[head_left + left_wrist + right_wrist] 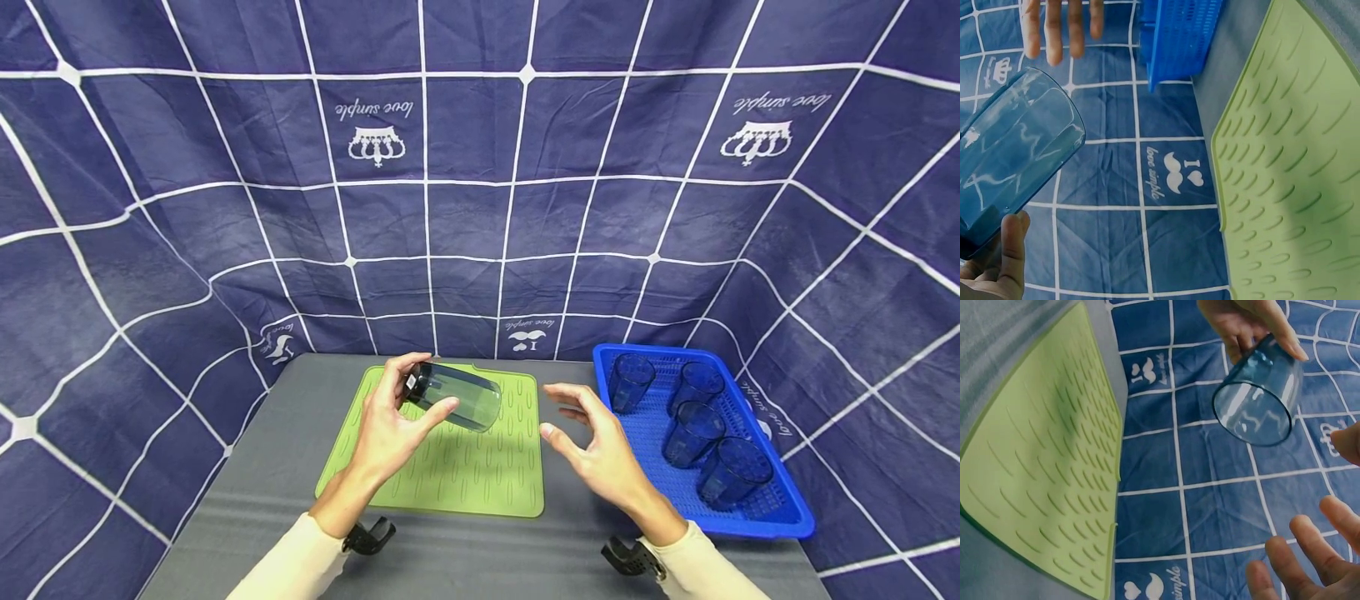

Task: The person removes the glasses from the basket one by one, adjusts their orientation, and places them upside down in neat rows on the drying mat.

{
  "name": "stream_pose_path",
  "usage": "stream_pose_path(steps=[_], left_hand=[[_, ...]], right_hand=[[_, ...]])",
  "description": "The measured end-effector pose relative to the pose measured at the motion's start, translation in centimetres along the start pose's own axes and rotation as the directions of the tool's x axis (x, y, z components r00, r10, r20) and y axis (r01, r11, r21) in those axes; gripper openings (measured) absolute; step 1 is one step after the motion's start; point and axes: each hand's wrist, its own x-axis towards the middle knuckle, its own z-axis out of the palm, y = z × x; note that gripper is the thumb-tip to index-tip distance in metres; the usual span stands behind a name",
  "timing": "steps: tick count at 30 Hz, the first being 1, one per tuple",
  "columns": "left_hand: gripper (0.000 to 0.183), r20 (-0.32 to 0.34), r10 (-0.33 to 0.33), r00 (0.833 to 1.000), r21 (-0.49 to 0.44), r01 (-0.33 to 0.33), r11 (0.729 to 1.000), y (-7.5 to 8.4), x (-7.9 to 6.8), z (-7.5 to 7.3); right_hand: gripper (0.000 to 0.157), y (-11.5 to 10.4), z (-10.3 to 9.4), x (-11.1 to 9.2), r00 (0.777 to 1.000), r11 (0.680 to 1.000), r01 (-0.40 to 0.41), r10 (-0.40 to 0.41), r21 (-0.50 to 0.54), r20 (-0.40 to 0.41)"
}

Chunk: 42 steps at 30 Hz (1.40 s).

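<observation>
My left hand (pixel 392 429) grips a tinted clear drinking glass (pixel 459 398) near its base, thumb along one side and fingers round the other. The glass is tilted on its side above the green ribbed mat (pixel 420 475), its open mouth facing right. In the right wrist view the glass (pixel 1257 403) shows its rim and hollow inside. My right hand (pixel 600 442) is held apart from it, between the mat and the blue basket, with fingers spread and nothing in them. The left wrist view shows the fingers of the right hand (pixel 1063 28) beyond the rim.
On the right stands a blue plastic basket (pixel 630 479) holding several similar glasses (pixel 693 433). The mat lies on a grey table (pixel 277 425). A dark blue cloth with white lines (pixel 472 217) hangs behind and at both sides.
</observation>
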Motion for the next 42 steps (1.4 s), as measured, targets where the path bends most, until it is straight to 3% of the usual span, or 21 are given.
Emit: stream_pose_path(steps=[10,30,42], left_hand=[[0.076,-0.041,-0.008,0.999,0.008,0.008,1.000,-0.9,0.2,-1.2],[0.079,-0.116,-0.005,0.993,0.215,0.030,0.976,-3.3,0.9,-3.6],[0.079,-0.135,-0.025,0.990,0.287,0.063,0.956,-5.2,1.5,-4.3]], right_hand=[[0.049,0.3,-1.1,0.2,1.000,0.999,-0.007,0.006,-0.053,-0.018],[0.047,1.8,-2.9,0.5,0.999,0.986,0.004,-0.012,-0.168,-0.042],[0.048,2.8,-4.2,0.7,0.998,0.969,-0.004,-0.010,-0.246,-0.056]])
